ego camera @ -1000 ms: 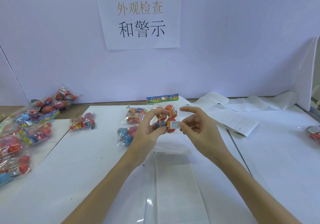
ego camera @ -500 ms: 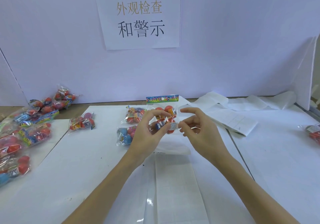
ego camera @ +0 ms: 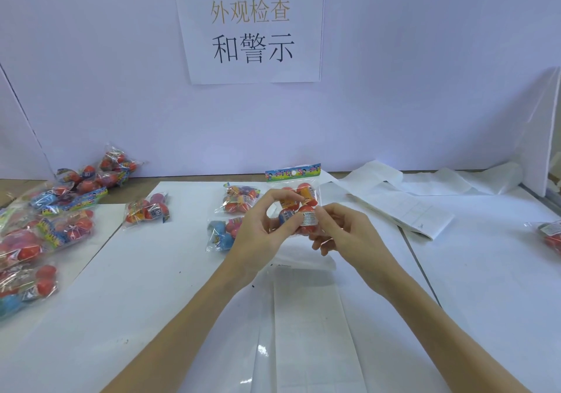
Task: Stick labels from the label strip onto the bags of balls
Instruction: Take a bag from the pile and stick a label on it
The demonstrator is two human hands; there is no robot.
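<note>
My left hand holds a clear bag of balls upright above the table, thumb and fingers gripping its left side. The bag has a colourful header card and orange, red and blue balls inside. A small white warning label lies on the bag's front. My right hand pinches the bag at the label's right edge, with its other fingers curled below. The label strip lies flat on the table, just in front of my hands.
Two more bags lie behind my left hand and one bag further left. A pile of several bags fills the left edge. Another bag sits at the right edge. Loose backing paper trails at the back right.
My right hand has moved left from just beside the bag and curled its raised fingers, and it is now touching the bag at the label. My left hand stays put.
</note>
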